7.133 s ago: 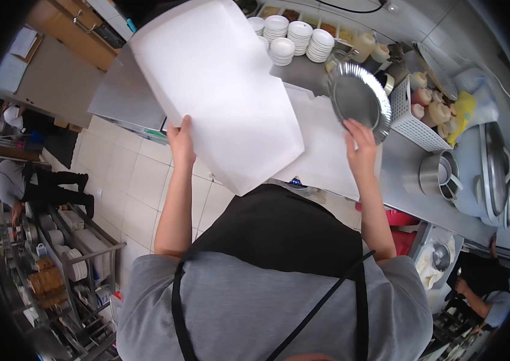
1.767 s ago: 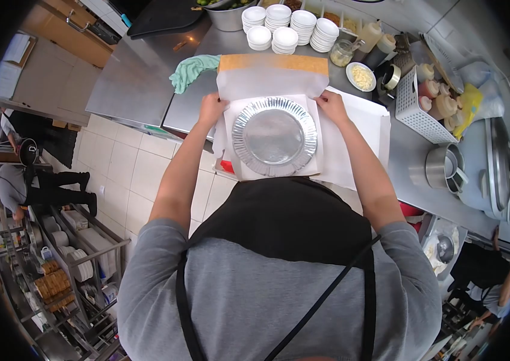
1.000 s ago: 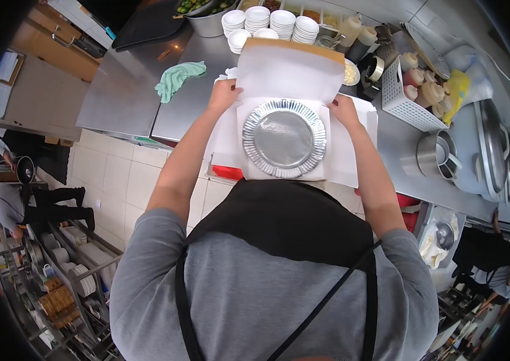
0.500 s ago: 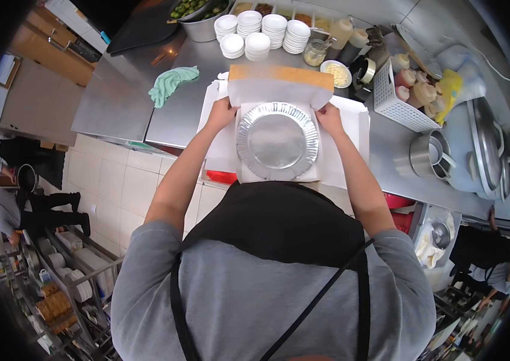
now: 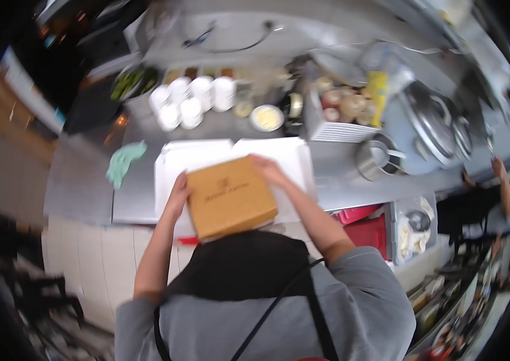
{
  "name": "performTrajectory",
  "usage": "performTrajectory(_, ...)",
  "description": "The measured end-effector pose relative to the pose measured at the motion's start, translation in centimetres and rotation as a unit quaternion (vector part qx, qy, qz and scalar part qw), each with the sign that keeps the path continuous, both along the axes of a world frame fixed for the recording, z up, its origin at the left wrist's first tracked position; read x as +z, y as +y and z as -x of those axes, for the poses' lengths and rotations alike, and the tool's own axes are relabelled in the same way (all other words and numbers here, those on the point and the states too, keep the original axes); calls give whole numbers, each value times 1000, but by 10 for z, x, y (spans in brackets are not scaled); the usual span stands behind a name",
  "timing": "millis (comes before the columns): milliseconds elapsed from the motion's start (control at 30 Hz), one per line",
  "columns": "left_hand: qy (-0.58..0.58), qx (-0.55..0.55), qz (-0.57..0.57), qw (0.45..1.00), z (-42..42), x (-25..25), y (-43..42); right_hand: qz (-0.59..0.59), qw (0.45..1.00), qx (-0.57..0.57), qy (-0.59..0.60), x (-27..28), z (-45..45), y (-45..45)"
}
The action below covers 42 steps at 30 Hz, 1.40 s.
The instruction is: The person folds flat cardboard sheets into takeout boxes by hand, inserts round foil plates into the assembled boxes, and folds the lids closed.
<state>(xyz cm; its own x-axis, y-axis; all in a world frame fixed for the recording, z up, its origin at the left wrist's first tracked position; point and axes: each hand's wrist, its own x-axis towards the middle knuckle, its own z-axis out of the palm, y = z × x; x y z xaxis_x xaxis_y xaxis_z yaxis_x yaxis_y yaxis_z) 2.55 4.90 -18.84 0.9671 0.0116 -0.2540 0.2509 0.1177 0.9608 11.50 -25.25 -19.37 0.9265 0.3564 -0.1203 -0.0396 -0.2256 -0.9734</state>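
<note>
A brown cardboard takeaway box (image 5: 231,207) with dark print on its lid is closed and slightly turned, close to my apron. My left hand (image 5: 178,194) grips its left side near the far corner. At the far right corner, my right hand (image 5: 269,170) has hold of the box too. Both hands are a little blurred. Under and behind the box lies an open white carton (image 5: 192,157), spread flat on the steel counter. The inside of the brown box is hidden by its lid.
Stacked white dishes (image 5: 191,112) and a bowl of pale shreds (image 5: 266,118) stand behind. At right are a white basket (image 5: 342,131) of bottles and a metal pot (image 5: 375,159). A green cloth (image 5: 125,162) lies left. Another person (image 5: 502,195) works at far right.
The box lid has come down over the foil pan, and the box now sits turned and nearer my body. The camera view has swung, shifting the counter items left and down.
</note>
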Motion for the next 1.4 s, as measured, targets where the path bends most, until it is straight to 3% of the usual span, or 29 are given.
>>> performTrajectory(33,1,-19,21,1000,4,2,-4,77,996,-15,-36,-13,5,4)
performTrajectory(67,7,3,38,999,5,-5,-9,146,989,3,37,11,13,7)
performTrajectory(100,19,23,111,993,11,7,-20,176,983,-8,43,0,13,9)
performTrajectory(133,13,-26,176,984,18,15,-27,182,983,-31,9,-20,14,13)
performTrajectory(267,-11,112,147,983,28,-8,-43,127,991,-37,28,-1,37,10)
performTrajectory(333,-4,90,163,982,30,6,-51,-114,985,-34,123,5,53,10)
performTrajectory(400,3,67,179,981,25,15,-56,-149,981,-40,117,10,58,0)
performTrajectory(467,-32,-40,242,969,18,19,-59,-181,977,-36,111,15,57,-13)
performTrajectory(567,-7,-94,293,951,3,18,-49,-298,935,-173,89,37,50,-29)
performTrajectory(633,2,-53,194,980,9,11,-45,-358,890,-270,79,60,53,-36)
performTrajectory(700,20,-49,235,971,17,17,-59,-385,866,-317,29,58,53,-27)
performTrajectory(733,-27,-108,229,967,16,14,-59,-371,867,-331,-20,57,59,-16)
performTrajectory(767,-20,-71,222,972,16,28,-69,-393,867,-306,0,74,78,-2)
performTrajectory(833,-41,-24,321,946,5,44,-68,-413,874,-252,39,86,101,24)
performTrajectory(933,-113,61,186,974,-4,93,-50,-388,899,-199,35,70,124,44)
performTrajectory(1000,-168,38,103,980,-6,131,-37,-273,938,-209,51,58,127,37)
performTrajectory(1033,-199,13,45,979,-6,151,-28,-272,941,-194,57,60,125,32)
performTrajectory(1067,-199,27,41,979,0,174,-24,-185,954,-237,-1,66,123,26)
performTrajectory(1100,-254,-2,-189,949,7,198,-25,-96,954,-277,-61,73,122,23)
performTrajectory(1133,-289,-33,-409,865,13,213,-29,-97,957,-266,-59,85,121,22)
performTrajectory(1167,-282,-26,-412,866,19,221,-37,-34,958,-234,-165,100,119,21)
performTrajectory(1233,-270,-155,-621,719,27,227,-58,45,932,-167,-317,114,112,24)
performTrajectory(1333,-326,-172,-629,684,23,193,-76,53,926,-86,-364,115,102,35)
performTrajectory(1400,-325,-172,-625,689,21,190,-78,10,944,-69,-323,109,98,39)
